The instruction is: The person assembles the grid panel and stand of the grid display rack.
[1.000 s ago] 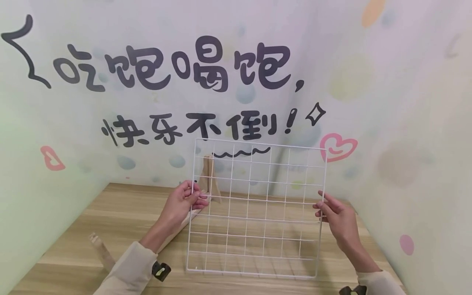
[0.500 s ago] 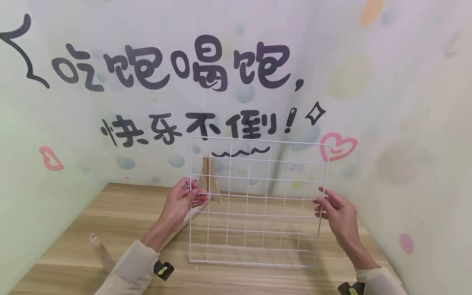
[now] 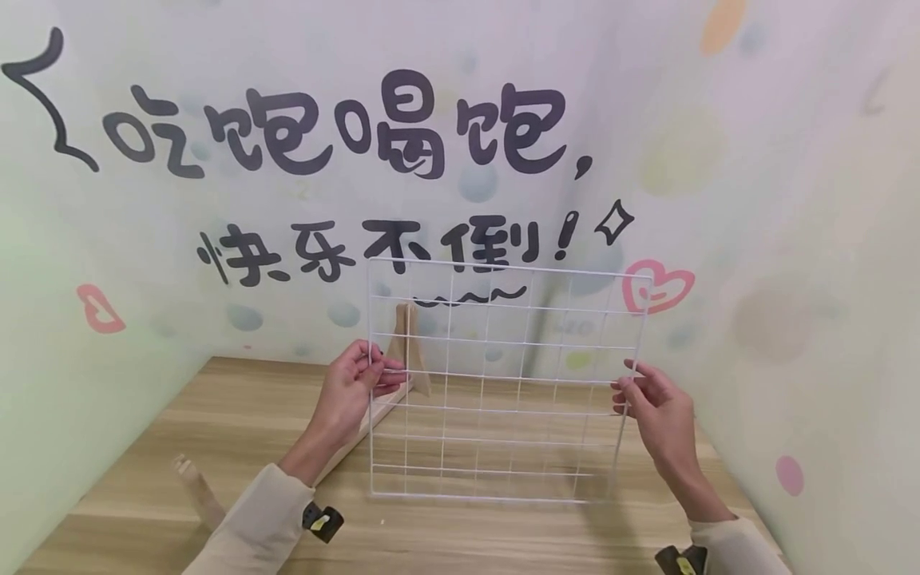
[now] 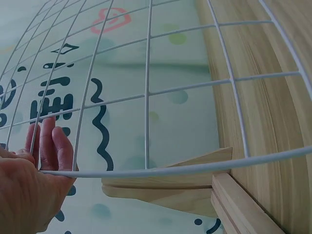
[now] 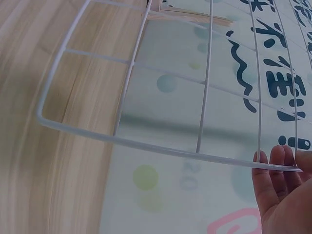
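A white wire grid panel (image 3: 481,376) is held up in front of me by its two sides, its lower edge tilted away from me. My left hand (image 3: 345,395) pinches the left side wire between thumb and fingers. On the opposite side wire, my right hand (image 3: 661,415) has a similar pinch. Seen from the left wrist, the fingers of the left hand (image 4: 29,190) reach behind the mesh. In the right wrist view the right hand (image 5: 287,204) grips the rim, away from the panel's rounded corner.
Behind the panel's left part stands a wooden upright (image 3: 399,343) with splayed sides, joined to a long wooden rail (image 3: 384,414) lying on the wood-grain table (image 3: 180,423). Another wooden piece (image 3: 197,487) lies by my left sleeve. A printed backdrop (image 3: 719,160) closes off the back and sides.
The panel has risen a little, its lower edge swinging up and away from me. Both hands have moved slightly up with it, keeping their hold. The wooden parts have stayed put.
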A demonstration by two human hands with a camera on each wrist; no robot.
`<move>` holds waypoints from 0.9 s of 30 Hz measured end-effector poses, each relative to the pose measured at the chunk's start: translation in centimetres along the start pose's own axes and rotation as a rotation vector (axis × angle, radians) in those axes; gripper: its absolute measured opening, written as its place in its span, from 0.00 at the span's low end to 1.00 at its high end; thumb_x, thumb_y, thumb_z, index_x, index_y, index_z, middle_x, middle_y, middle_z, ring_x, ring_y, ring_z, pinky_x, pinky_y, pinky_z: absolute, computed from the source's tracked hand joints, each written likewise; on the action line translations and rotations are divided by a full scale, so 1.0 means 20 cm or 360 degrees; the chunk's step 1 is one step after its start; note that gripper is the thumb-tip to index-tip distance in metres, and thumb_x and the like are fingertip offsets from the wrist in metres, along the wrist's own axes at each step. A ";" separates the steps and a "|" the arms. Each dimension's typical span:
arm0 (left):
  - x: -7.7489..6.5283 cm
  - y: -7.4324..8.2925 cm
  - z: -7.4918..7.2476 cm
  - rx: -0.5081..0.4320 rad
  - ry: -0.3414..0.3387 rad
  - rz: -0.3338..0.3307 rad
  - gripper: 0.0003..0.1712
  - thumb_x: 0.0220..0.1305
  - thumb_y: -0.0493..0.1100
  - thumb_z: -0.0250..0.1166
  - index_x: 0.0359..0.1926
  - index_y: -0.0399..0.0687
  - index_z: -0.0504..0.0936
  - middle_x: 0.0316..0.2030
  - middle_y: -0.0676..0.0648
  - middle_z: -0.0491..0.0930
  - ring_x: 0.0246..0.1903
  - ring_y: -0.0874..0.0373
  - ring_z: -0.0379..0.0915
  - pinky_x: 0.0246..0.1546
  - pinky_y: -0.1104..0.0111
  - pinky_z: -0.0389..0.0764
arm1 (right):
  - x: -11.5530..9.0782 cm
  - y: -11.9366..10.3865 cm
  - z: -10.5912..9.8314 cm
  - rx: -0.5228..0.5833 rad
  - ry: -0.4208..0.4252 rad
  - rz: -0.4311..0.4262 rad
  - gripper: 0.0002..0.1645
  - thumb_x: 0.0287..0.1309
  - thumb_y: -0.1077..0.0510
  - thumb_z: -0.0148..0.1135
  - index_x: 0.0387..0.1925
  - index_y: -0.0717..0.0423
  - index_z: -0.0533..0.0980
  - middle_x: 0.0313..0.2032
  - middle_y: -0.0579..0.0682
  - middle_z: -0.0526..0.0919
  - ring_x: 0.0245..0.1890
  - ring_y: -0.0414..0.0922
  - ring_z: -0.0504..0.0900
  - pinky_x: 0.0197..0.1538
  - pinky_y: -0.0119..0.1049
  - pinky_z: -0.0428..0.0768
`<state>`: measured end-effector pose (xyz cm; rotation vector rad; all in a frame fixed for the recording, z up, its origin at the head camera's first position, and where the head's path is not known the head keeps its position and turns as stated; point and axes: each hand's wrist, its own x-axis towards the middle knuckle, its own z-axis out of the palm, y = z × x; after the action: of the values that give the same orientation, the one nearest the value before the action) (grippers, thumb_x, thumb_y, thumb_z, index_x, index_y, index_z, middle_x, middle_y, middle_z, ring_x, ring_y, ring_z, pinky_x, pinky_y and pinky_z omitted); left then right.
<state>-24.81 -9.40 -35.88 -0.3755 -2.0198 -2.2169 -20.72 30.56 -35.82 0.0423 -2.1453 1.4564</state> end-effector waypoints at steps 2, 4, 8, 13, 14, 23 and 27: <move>0.01 0.01 0.00 0.0005 -0.0002 0.0026 0.03 0.75 0.28 0.45 0.41 0.33 0.64 0.44 0.30 0.82 0.39 0.54 0.87 0.46 0.61 0.86 | 0.00 -0.01 0.00 -0.0013 0.0030 -0.0030 0.17 0.67 0.63 0.60 0.55 0.65 0.76 0.30 0.39 0.86 0.29 0.35 0.86 0.35 0.29 0.86; 0.01 0.01 0.01 0.0000 0.0000 0.0042 0.03 0.75 0.28 0.45 0.40 0.33 0.64 0.45 0.27 0.81 0.40 0.51 0.87 0.46 0.61 0.86 | 0.00 -0.02 0.01 -0.0023 0.0060 -0.0057 0.16 0.66 0.64 0.61 0.54 0.65 0.77 0.29 0.40 0.85 0.29 0.35 0.85 0.35 0.29 0.86; 0.02 0.02 0.01 -0.0002 0.0013 0.0077 0.04 0.74 0.27 0.45 0.39 0.34 0.64 0.45 0.26 0.80 0.41 0.48 0.86 0.44 0.64 0.87 | -0.01 -0.04 0.04 -0.0124 0.0131 -0.0134 0.18 0.63 0.65 0.64 0.54 0.65 0.76 0.35 0.51 0.86 0.31 0.31 0.83 0.37 0.22 0.84; 0.03 0.03 0.01 -0.0013 0.0040 0.0109 0.05 0.75 0.28 0.45 0.38 0.35 0.64 0.42 0.32 0.83 0.38 0.56 0.87 0.45 0.64 0.86 | -0.01 -0.06 0.09 -0.0358 0.0288 -0.0361 0.32 0.56 0.67 0.69 0.62 0.65 0.70 0.53 0.62 0.77 0.49 0.41 0.78 0.49 0.14 0.73; 0.04 0.04 0.01 -0.0018 0.0048 0.0115 0.05 0.75 0.28 0.45 0.38 0.35 0.64 0.41 0.35 0.83 0.37 0.58 0.86 0.45 0.63 0.86 | -0.01 -0.07 0.10 -0.0389 0.0334 -0.0446 0.35 0.54 0.67 0.71 0.63 0.66 0.69 0.54 0.64 0.75 0.52 0.47 0.76 0.51 0.16 0.71; 0.06 0.08 0.02 -0.0004 0.0131 0.0154 0.04 0.75 0.30 0.47 0.38 0.36 0.65 0.38 0.42 0.85 0.36 0.59 0.86 0.44 0.64 0.87 | -0.04 -0.12 0.25 -0.0560 0.0391 -0.1168 0.39 0.45 0.69 0.75 0.61 0.70 0.71 0.51 0.71 0.73 0.54 0.63 0.73 0.67 0.22 0.62; 0.06 0.09 0.03 -0.0004 0.0147 0.0144 0.04 0.74 0.30 0.48 0.38 0.37 0.65 0.36 0.45 0.85 0.35 0.61 0.86 0.42 0.66 0.87 | -0.07 -0.14 0.33 -0.0561 0.0255 -0.1224 0.37 0.44 0.70 0.75 0.60 0.67 0.73 0.49 0.67 0.76 0.50 0.60 0.77 0.64 0.23 0.68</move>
<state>-25.55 -8.94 -33.82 -0.3506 -1.9142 -2.1425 -21.35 23.36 -35.82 0.5361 -1.8984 0.6149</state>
